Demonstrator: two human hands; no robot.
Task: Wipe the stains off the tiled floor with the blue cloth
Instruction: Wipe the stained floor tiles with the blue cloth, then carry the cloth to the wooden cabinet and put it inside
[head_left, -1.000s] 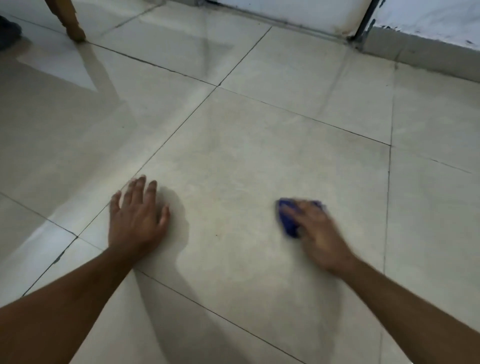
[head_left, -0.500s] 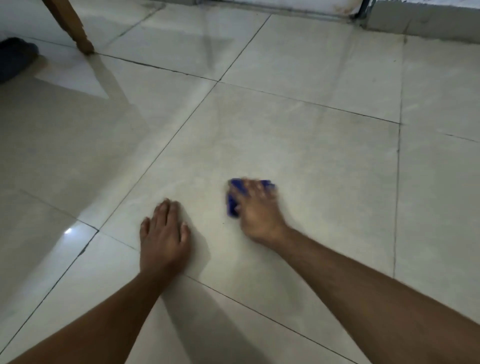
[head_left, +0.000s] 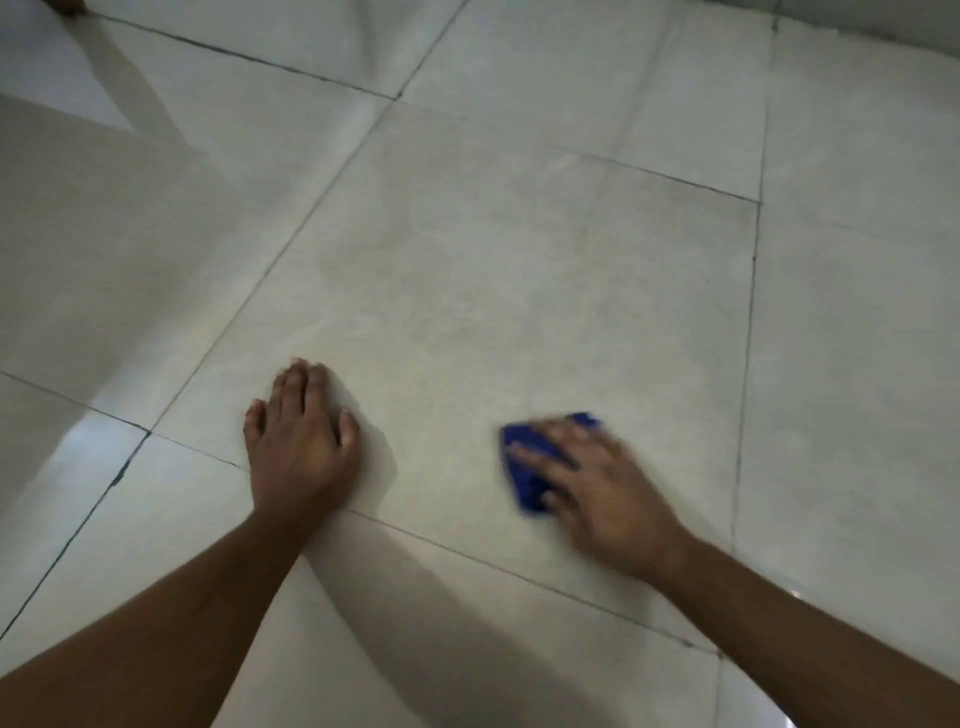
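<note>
The tiled floor (head_left: 493, 270) is pale beige with dark grout lines. A small folded blue cloth (head_left: 524, 470) lies on the central tile, pressed flat under the fingers of my right hand (head_left: 597, 483), which is blurred with motion. Most of the cloth is hidden beneath that hand. My left hand (head_left: 301, 441) rests palm down on the same tile, to the left of the cloth, fingers spread and holding nothing. No distinct stain shows; the tile only looks faintly mottled.
A wooden furniture leg's foot (head_left: 70, 6) touches the floor at the far top left, casting a long reflection. A raised grey ledge (head_left: 883, 23) runs along the top right edge. Grout lines cross near both hands.
My right hand has swept the blue cloth from beside my left hand back to the right across the tile. My left hand stays planted. The view has tilted down.
</note>
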